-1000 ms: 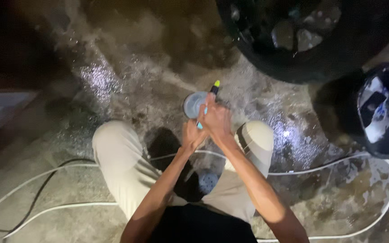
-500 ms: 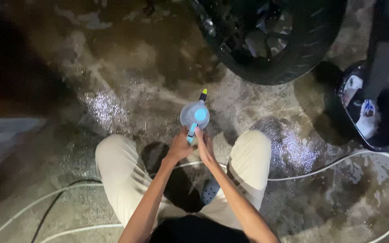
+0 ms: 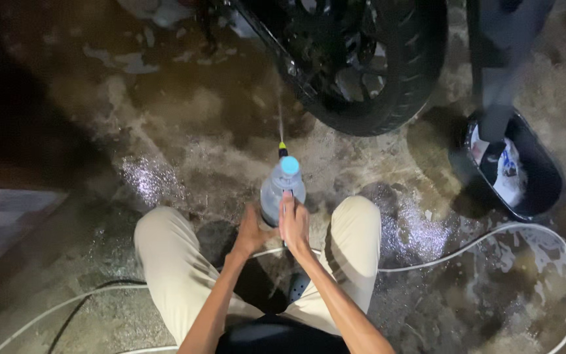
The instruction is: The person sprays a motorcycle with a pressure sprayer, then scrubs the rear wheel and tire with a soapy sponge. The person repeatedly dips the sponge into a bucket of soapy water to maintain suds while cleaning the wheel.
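Night scene, head view, looking down from a squat.

Wet concrete ground: soapy, with glare patches left and right of the knees.

Wheel: dark tyre and dark rim at the top centre, standing on the ground well ahead of the hands.

White hose: loops from the right edge, runs behind the legs and goes out at lower left. A thin black cable lies beside it on the left.

Black tub: right of the wheel. It holds a white item with blue patches; I cannot tell whether this is a cloth or a packet. Another person's dark trouser leg stands in or at the tub.

Beige trousers: own knees spread wide, with the hands between them.

Spray bottle: clear and greyish, with a blue cap and a yellow-tipped nozzle pointing at the tyre. No label is visible on it. It is held off the ground, midway between the knees and the wheel.

Left hand: wrapped around the bottle's lower left side.

Right hand: closed over the bottle's rear and right side, touching the left hand.

Thin stream: a faint line runs from the nozzle toward the lower tyre.

Judgement: the step in hand is spraying the wheel. Carrying on calls for a steady two-handed grip and the nozzle kept in line with the tyre.
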